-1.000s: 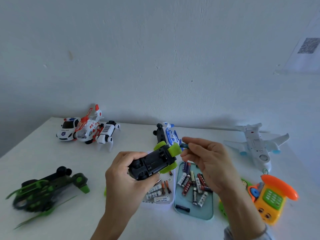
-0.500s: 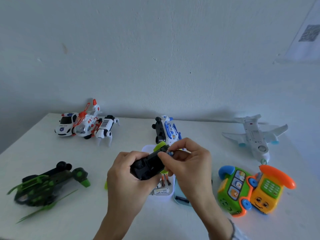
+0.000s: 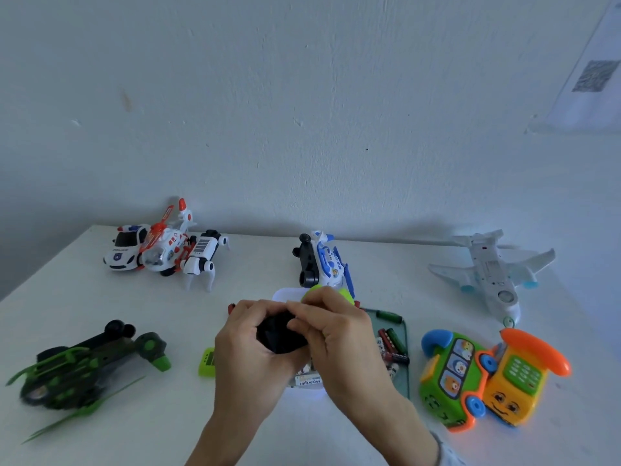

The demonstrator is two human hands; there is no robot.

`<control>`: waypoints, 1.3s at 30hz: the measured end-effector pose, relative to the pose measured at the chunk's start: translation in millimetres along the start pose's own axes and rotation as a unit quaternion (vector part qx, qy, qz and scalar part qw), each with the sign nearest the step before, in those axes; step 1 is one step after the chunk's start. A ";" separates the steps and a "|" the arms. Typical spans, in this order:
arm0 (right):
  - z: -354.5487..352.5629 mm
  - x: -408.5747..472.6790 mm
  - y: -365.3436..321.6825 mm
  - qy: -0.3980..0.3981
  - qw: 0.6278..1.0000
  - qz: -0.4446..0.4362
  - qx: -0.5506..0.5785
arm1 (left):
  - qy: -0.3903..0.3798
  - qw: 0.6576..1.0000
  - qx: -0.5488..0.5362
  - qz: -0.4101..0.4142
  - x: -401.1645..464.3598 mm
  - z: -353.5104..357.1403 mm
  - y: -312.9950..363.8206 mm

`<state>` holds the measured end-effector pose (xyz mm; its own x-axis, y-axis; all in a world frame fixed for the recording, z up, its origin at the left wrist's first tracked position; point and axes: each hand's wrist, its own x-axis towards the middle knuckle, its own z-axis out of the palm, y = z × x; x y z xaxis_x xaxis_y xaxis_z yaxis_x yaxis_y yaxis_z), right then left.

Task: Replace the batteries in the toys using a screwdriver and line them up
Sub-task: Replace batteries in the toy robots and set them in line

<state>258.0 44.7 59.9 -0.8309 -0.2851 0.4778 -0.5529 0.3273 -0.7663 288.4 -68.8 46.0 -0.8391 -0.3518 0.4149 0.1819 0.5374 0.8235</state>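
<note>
A black toy car (image 3: 280, 334) with lime-green wheels (image 3: 312, 290) is held above the table's middle. My left hand (image 3: 248, 348) grips it from the left. My right hand (image 3: 339, 334) curls over its right end, and the fingers hide most of the car. Under my hands is a white tray (image 3: 285, 292) with white batteries (image 3: 307, 381). To its right a teal tray (image 3: 405, 334) holds several dark and red batteries (image 3: 391, 344). A small lime-green cover piece (image 3: 207, 361) lies left of my hands. No screwdriver is plainly visible.
At the back left stand a police car (image 3: 124, 250), a red-white helicopter (image 3: 164, 250) and a robot dog (image 3: 205, 260). A blue-white helicopter (image 3: 322, 264) lies behind the trays. A white airplane (image 3: 494, 274) and phone car (image 3: 487, 378) sit right; a green-black helicopter (image 3: 87, 364) sits left.
My right hand came in from the car's right side, where it pinched a small dark item, and closed over the car. Both hands dropped lower over the trays.
</note>
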 end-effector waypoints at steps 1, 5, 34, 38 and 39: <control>-1.7 1.1 -0.5 -0.005 1.000 0.016 0.020 | -0.002 1.000 -0.003 0.002 0.4 0.9 0.1; -6.9 3.1 2.5 -0.037 0.999 0.030 -0.013 | -0.014 0.999 -0.038 -0.007 2.4 3.6 1.1; -41.8 3.4 46.7 -0.040 0.952 0.277 0.123 | -0.098 0.994 -0.008 0.041 11.2 10.1 -11.8; -34.6 -16.7 85.5 0.006 0.939 0.330 0.095 | -0.081 0.996 -0.032 -0.031 9.5 5.6 -22.0; -32.0 -23.3 94.0 -0.003 0.939 0.338 0.069 | -0.075 0.996 -0.032 -0.042 9.3 4.4 -24.0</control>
<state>223.4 110.9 -9.4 -0.9885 -0.0603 -0.1390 0.1133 0.3150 -0.9423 273.9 -81.6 28.5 -0.9191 -0.2718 0.2854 0.1366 0.4595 0.8776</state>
